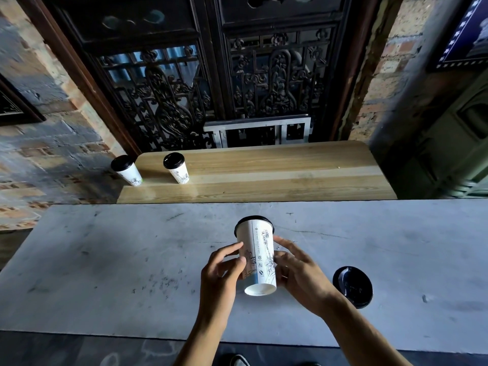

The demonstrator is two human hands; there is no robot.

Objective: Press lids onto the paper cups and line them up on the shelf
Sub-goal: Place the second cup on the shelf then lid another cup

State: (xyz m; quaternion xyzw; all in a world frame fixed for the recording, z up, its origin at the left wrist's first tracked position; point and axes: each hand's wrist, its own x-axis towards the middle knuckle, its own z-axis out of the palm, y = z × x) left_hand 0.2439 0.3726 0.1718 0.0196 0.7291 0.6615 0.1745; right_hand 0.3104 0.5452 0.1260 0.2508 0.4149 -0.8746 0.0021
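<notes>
A white paper cup (pixel 260 256) with line drawings and a black lid on its far end is held above the grey table (pixel 105 260), tilted so its base faces me. My left hand (pixel 223 273) grips its left side, and my right hand (pixel 301 273) touches its right side with fingers spread. A loose black lid (pixel 352 286) lies flat on the table to the right of my right hand. Two lidded cups stand at the left end of the wooden shelf (pixel 277 175): one (pixel 126 170) at the very corner, the other (pixel 177 167) a little to its right.
The wooden shelf runs behind the table, below a dark carved wooden screen (pixel 211 88). Brick walls flank both sides. A shoe (pixel 239 360) shows under the table's near edge.
</notes>
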